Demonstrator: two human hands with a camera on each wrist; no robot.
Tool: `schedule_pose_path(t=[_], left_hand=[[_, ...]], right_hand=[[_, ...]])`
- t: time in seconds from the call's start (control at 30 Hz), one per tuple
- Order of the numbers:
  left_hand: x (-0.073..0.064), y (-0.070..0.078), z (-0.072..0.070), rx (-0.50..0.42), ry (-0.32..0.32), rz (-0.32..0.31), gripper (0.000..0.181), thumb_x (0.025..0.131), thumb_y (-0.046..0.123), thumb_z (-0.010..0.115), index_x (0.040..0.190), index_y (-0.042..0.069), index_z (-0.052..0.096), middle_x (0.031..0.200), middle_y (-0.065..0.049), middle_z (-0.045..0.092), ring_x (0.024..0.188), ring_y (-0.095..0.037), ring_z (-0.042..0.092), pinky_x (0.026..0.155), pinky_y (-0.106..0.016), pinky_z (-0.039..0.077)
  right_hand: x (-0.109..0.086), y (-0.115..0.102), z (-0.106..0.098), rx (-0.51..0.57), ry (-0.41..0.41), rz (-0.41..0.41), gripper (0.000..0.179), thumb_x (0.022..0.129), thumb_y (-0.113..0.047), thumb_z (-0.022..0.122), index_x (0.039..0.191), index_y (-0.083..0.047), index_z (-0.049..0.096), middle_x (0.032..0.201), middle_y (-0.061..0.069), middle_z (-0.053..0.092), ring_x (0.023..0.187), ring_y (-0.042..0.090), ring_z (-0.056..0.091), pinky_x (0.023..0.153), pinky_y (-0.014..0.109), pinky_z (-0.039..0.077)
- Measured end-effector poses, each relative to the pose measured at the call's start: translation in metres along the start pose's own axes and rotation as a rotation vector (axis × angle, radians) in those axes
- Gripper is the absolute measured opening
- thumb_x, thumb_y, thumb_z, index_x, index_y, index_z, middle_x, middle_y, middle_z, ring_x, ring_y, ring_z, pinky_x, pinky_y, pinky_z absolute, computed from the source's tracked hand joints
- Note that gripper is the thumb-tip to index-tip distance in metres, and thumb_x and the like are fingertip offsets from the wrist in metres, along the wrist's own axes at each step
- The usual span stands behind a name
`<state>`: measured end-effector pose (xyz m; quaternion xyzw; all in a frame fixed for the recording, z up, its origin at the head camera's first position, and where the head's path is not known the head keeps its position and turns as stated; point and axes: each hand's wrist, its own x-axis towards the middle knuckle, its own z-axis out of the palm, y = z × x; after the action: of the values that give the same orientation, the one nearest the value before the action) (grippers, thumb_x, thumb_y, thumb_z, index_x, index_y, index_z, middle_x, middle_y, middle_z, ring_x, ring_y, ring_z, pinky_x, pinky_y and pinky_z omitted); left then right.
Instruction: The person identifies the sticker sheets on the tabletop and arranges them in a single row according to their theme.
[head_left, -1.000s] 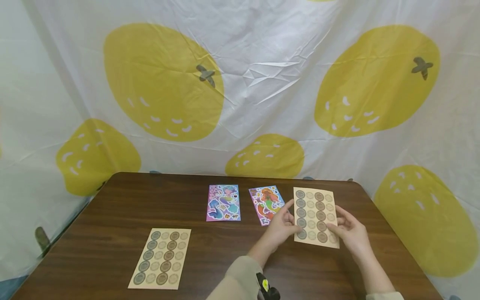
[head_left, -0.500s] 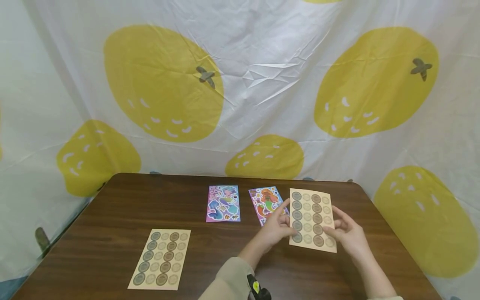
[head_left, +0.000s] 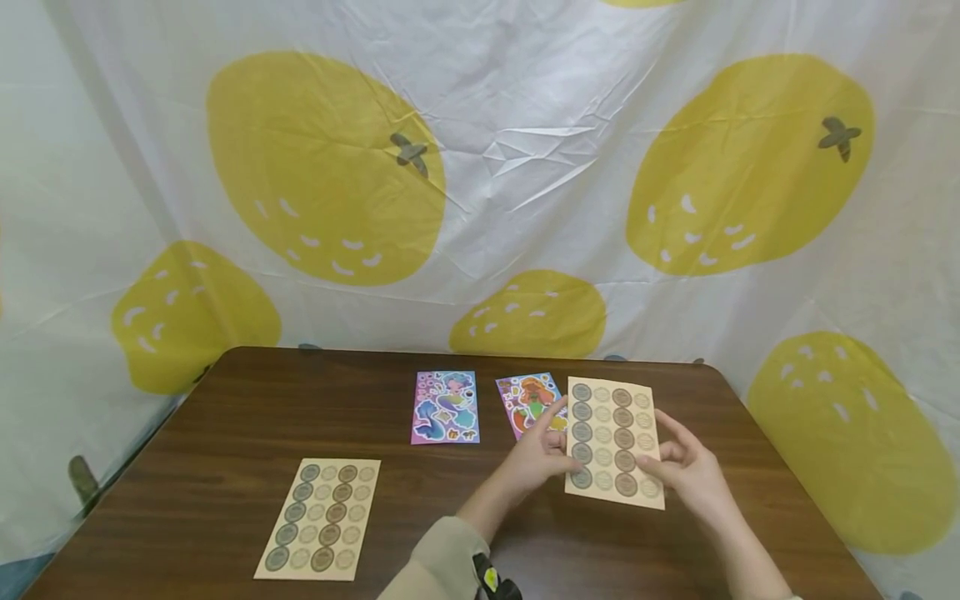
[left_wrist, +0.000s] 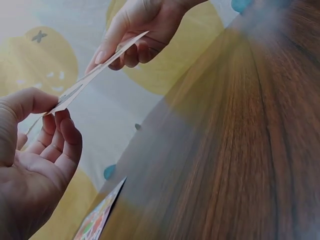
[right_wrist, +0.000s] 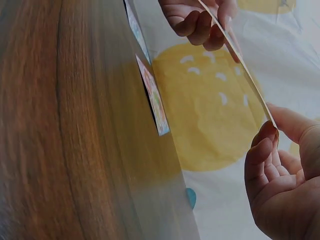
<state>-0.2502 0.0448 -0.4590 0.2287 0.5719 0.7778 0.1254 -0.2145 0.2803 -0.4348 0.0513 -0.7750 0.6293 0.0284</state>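
Brown tabletop [head_left: 420, 492] below; only wrist views show held sheet [head_left: 612, 440] edge-on.

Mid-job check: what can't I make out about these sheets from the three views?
Head view: the lower right part of the orange-haired mermaid sheet, hidden by the left hand and the held sheet.
Head view: any lettering on the held sheet's circles, too small to read.
All views: the held sheet's reverse, facing away in head, nearly edge-on in both wrist views.
Right wrist view: part of the blue-haired mermaid sheet, cut off by the top edge.
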Motion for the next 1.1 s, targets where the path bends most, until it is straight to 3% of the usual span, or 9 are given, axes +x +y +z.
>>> schedule_pose_path(t=[0.13,0.27,0.43,0.6,0.7,0.83,1.1], left_hand=[[-0.004,0.002,-0.006,0.084,0.028,0.021,0.087,0.077,-0.015,0.063,0.151,0.013,0.027,0.066,-0.002,0.056,0.051,-0.008,0.048,0.049,-0.02,0.039],[-0.008,0.005,-0.011,0.096,0.037,0.046,0.083,0.081,-0.013,0.063,0.152,0.008,0.024,0.062,0.002,0.05,0.047,-0.005,0.038,0.046,-0.02,0.032],[-0.015,0.009,-0.016,0.047,0.019,0.027,0.085,0.08,-0.014,0.061,0.152,0.01,0.024,0.068,-0.001,0.057,0.054,-0.007,0.05,0.05,-0.019,0.04],[-0.023,0.012,-0.023,0.024,-0.008,0.023,0.086,0.079,-0.016,0.06,0.153,0.013,0.024,0.083,-0.017,0.067,0.069,-0.016,0.066,0.062,-0.027,0.055],[-0.027,0.013,-0.029,0.022,-0.016,0.012,0.086,0.08,-0.016,0.06,0.153,0.012,0.023,0.086,-0.02,0.067,0.071,-0.017,0.067,0.062,-0.029,0.056],[-0.033,0.018,-0.035,0.037,-0.019,0.008,0.088,0.079,-0.016,0.06,0.153,0.01,0.021,0.084,-0.016,0.067,0.069,-0.016,0.065,0.058,-0.025,0.054],[-0.047,0.03,-0.044,0.033,-0.018,-0.027,0.09,0.079,-0.014,0.061,0.154,0.013,0.019,0.096,-0.024,0.066,0.075,-0.019,0.067,0.062,-0.028,0.056]], right_hand=[[-0.003,-0.004,0.005,-0.014,-0.025,-0.023,0.088,0.082,0.002,0.072,0.152,-0.006,0.02,0.073,0.01,0.061,0.055,0.017,0.061,0.047,0.031,0.052],[-0.004,-0.007,0.011,-0.023,-0.039,-0.044,0.089,0.081,0.003,0.071,0.152,-0.006,0.019,0.073,0.01,0.061,0.054,0.016,0.059,0.045,0.03,0.05],[-0.006,-0.01,0.018,0.0,-0.078,-0.064,0.091,0.081,0.005,0.071,0.152,-0.004,0.016,0.072,0.008,0.061,0.053,0.014,0.057,0.045,0.029,0.048],[-0.008,-0.011,0.024,0.051,-0.123,-0.071,0.093,0.08,0.007,0.07,0.153,-0.004,0.013,0.071,0.005,0.059,0.05,0.011,0.054,0.043,0.026,0.045],[-0.009,-0.011,0.029,0.063,-0.148,-0.079,0.094,0.08,0.006,0.07,0.153,-0.004,0.011,0.071,0.004,0.059,0.05,0.011,0.054,0.043,0.026,0.045],[-0.009,-0.011,0.035,0.07,-0.181,-0.095,0.096,0.08,0.005,0.071,0.153,-0.005,0.009,0.072,0.004,0.06,0.05,0.011,0.055,0.043,0.027,0.045],[-0.011,-0.016,0.048,0.101,-0.217,-0.086,0.096,0.081,0.005,0.071,0.153,-0.005,0.008,0.073,0.005,0.061,0.052,0.014,0.058,0.043,0.026,0.045]])
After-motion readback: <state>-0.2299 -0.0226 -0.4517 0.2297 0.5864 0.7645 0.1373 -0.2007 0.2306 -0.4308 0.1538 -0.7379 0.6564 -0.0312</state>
